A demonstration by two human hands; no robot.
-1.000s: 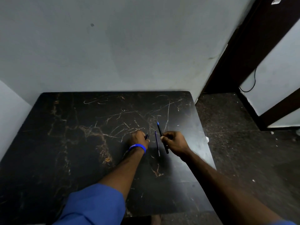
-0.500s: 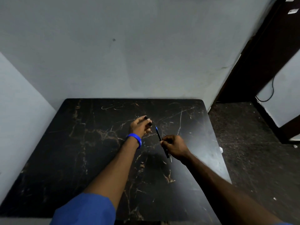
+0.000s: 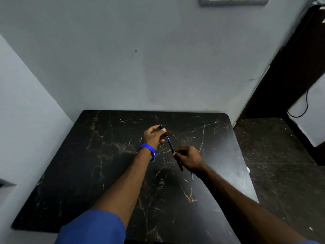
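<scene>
My right hand [image 3: 189, 158] grips a thin black pen [image 3: 173, 150] by its lower half, above the black marble table [image 3: 88, 173]. The pen slants up and left, and its blue tip end meets a small black pen cap [image 3: 163, 130]. My left hand [image 3: 153, 137], with a blue wristband, pinches that cap between thumb and fingers. A thin pale stick, perhaps a refill [image 3: 192, 176], lies on the table just below my right hand, partly hidden by it.
The table fills a corner, with grey walls behind and to the left. To the right lie a dark speckled floor [image 3: 274, 155] and a dark door frame [image 3: 290, 67] with a hanging cable. A frame's lower edge [image 3: 233, 1] shows high on the wall.
Both hands have lifted off the table and come together. The cap in my left hand now meets the tip of the pen in my right. The camera has tilted upward.
</scene>
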